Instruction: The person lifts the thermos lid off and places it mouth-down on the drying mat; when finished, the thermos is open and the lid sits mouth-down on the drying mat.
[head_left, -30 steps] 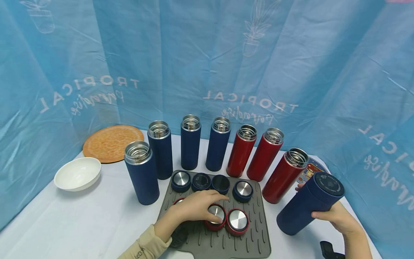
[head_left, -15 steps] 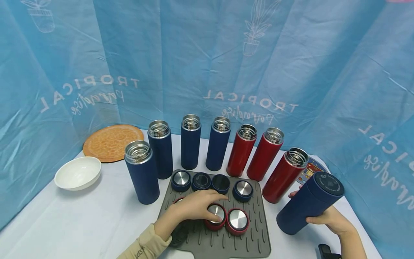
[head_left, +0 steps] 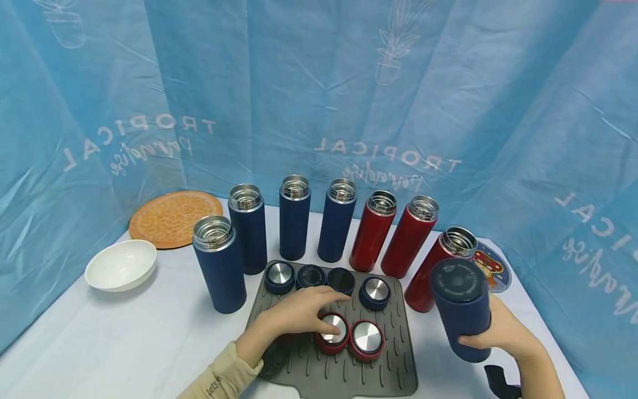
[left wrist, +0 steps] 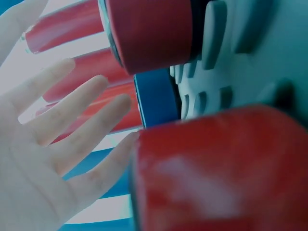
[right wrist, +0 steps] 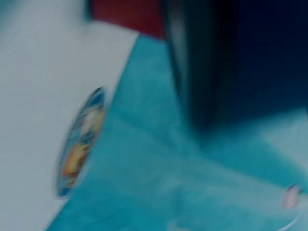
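My right hand (head_left: 503, 332) grips a dark blue thermos bottle (head_left: 461, 318), its upper end a dark printed disc. In the right wrist view the thermos (right wrist: 269, 57) fills the upper right, and no fingers show there. My left hand (head_left: 301, 313) hovers over the grey mat (head_left: 396, 363), its thumb in line with a red lid (head_left: 331, 348) with a silver top. Another red lid (head_left: 366, 338) stands beside that one. The left wrist view shows spread, straight fingers (left wrist: 86, 103) beside a large red lid (left wrist: 221, 178); whether they touch is unclear.
Blue lids (head_left: 375, 293) line the mat's far edge. Behind stand several lidless blue bottles (head_left: 293, 227) and red bottles (head_left: 366, 241). A white bowl (head_left: 119, 269) and orange round mat (head_left: 174, 219) lie left. A cartoon disc (head_left: 490, 269) lies right, and a blue curtain (head_left: 299, 83) hangs behind.
My right hand has carried the blue thermos to the left and turned it more upright, partly in front of the nearest red bottle. The left hand has hardly moved.
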Demonstrator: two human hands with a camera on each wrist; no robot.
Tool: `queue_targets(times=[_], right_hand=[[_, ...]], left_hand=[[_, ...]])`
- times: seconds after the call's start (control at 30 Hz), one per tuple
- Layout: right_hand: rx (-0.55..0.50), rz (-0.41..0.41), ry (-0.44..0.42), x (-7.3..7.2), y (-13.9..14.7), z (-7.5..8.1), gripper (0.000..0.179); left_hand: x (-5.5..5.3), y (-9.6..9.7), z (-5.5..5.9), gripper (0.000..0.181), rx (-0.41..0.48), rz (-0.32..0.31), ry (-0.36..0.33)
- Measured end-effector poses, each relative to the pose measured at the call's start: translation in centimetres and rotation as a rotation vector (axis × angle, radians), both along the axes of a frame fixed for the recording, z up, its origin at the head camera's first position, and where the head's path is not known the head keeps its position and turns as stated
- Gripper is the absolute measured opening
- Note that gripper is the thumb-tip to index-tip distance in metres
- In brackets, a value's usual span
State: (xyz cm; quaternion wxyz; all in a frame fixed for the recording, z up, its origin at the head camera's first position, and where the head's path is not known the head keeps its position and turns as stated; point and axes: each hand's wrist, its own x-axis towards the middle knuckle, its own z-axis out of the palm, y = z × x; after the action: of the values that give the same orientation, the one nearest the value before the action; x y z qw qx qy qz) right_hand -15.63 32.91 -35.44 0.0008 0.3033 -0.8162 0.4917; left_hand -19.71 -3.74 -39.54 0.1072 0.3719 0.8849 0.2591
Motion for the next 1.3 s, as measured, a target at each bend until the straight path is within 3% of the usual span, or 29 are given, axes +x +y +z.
queue_targets(times=[0.13,0.23,0.33,0.5,0.63,0.77,0.9,1.03,1.3], right_hand=[[0.249,-0.126,0.082,0.4,-3.0,1.0,0.084],[0.395,-0.187,0.141,0.6,-5.3,1.2,0.079],[0.536,-0.260,0.201,0.7,-7.3,1.0,0.080],[0.711,-0.334,0.291,0.7,-10.0,0.5,0.087],[0.767,-0.329,0.348,0.5,-11.4,0.0,0.093],[0.799,-0.336,0.383,0.4,-12.5,-0.5,0.095],[0.803,-0.372,0.356,0.5,-13.4,-0.9,0.095],[0.783,-0.421,0.298,0.6,-14.4,-1.1,0.094],[0.772,-0.460,0.319,0.6,-15.6,-1.1,0.096]], left_hand=[[0.1,-0.2,0.4,0.074,0.066,0.039,-0.023],[0.2,-0.4,0.8,0.087,0.179,0.050,-0.056],[0.2,-0.5,1.1,0.094,0.341,0.019,-0.114],[0.0,-0.9,1.3,0.090,0.572,-0.060,-0.246],[-0.2,-1.2,1.4,0.085,0.627,-0.060,-0.287],[-0.2,-1.5,1.5,0.073,0.603,-0.027,-0.271],[-0.1,-1.6,1.6,0.061,0.579,0.032,-0.214],[-0.1,-1.8,1.6,0.057,0.609,0.069,-0.168],[-0.2,-1.9,1.5,0.051,0.694,0.124,-0.158]])
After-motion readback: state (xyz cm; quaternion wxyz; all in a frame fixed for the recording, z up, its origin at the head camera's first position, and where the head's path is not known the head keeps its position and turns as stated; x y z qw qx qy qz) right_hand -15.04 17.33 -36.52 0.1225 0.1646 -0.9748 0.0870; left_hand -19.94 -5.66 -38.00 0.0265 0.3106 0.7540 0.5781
